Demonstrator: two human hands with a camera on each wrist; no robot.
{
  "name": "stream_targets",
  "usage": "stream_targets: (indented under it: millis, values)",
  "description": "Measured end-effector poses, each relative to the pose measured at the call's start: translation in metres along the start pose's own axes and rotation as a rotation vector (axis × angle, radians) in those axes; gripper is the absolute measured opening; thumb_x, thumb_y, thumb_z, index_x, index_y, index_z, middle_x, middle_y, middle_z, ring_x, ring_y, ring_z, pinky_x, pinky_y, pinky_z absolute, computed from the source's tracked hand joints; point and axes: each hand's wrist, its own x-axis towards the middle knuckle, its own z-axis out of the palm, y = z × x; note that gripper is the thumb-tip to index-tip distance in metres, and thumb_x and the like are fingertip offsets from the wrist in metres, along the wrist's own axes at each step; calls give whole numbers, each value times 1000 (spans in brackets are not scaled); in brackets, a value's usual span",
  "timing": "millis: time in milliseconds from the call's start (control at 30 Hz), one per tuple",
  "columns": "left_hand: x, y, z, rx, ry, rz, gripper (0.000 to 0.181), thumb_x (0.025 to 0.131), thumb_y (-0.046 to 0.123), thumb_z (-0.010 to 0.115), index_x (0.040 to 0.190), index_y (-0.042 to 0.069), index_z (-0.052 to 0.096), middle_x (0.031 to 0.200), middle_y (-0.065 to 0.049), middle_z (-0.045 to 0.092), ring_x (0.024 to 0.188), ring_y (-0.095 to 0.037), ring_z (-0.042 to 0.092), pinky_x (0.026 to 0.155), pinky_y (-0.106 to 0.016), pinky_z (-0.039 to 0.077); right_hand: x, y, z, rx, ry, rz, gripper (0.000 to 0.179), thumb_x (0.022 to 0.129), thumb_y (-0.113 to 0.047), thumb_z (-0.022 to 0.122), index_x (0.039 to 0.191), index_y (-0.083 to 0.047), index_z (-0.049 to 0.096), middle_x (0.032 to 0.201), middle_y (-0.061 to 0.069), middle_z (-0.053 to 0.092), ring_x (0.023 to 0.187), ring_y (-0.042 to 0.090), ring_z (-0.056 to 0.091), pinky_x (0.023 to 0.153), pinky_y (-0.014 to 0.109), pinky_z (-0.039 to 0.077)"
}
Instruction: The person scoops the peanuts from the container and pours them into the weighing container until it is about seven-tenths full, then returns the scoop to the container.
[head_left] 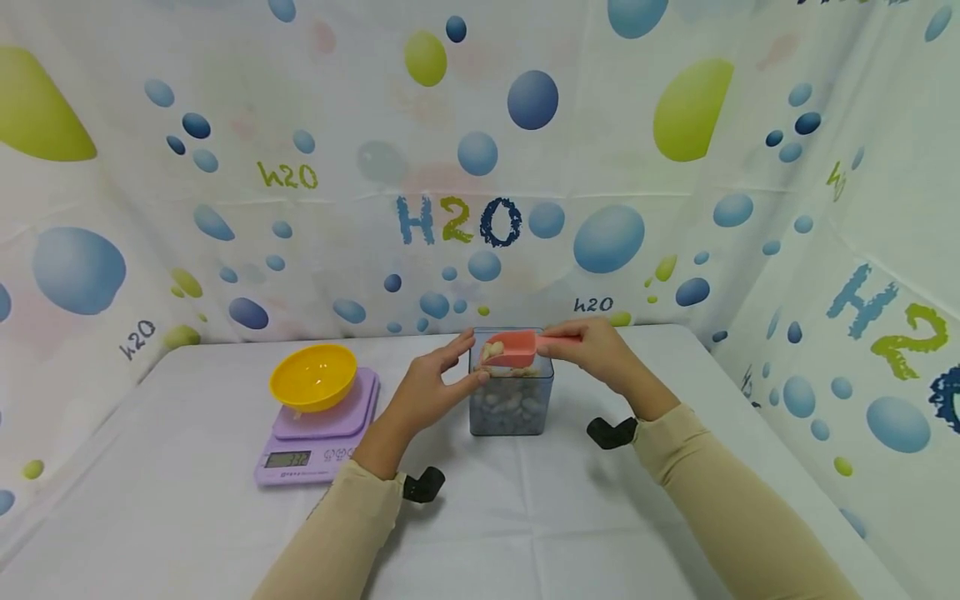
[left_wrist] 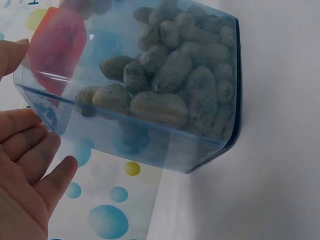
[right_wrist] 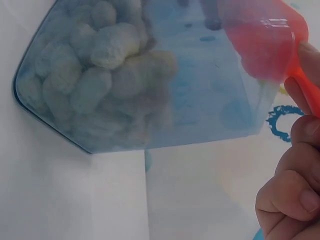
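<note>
A clear blue-tinted square container stands mid-table, partly filled with pale peanut-like pods. My right hand pinches the handle of a red scoop. The scoop is level over the container's mouth with some pods in it. My left hand is at the container's left side, fingers nearly straight. Its thumb and forefinger touch the rim's left corners.
A yellow bowl sits on a purple kitchen scale with a lit display, left of the container. A white cloth covers the table. Bubble-print curtains close off the back and both sides.
</note>
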Motion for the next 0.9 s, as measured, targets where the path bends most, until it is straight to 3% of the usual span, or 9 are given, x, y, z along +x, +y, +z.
stream_targets:
  millis: [200,300,433,633,900]
  values:
    - [-5,6,-14,67,24,12,69,92,49,64,150,19,42,156,6,39,142,-21,41,111,-45,41,2,-5,-3,15,4,37,48,81,-55,75,114,-21,75,114,1,69,95,24,60,76,40,54]
    - [-10,11,-30,109,51,7,69,92,51,63,150,21,42,155,5,40,143,-22,39,113,-49,38,4,-12,-6,23,11,34,49,80,-56,75,114,-20,75,112,2,69,93,25,58,71,38,52]
    - [-23,12,-57,181,70,-48,73,91,55,62,152,21,40,156,1,40,144,-26,38,113,-53,37,8,-27,-6,23,19,10,50,81,-54,75,115,-18,74,111,3,69,90,26,55,69,35,49]
    - [-47,-2,-95,283,65,-175,79,91,61,57,154,20,35,159,-3,35,146,-32,32,116,-56,30,18,-54,8,83,3,1,48,79,-52,77,113,-18,75,110,3,70,93,25,55,72,35,49]
    - [-77,-28,-130,345,122,-221,76,94,53,58,155,17,31,159,-10,33,143,-41,33,114,-62,28,33,-90,47,145,-19,-32,45,78,-53,78,109,-20,77,107,-2,70,98,24,57,78,37,53]
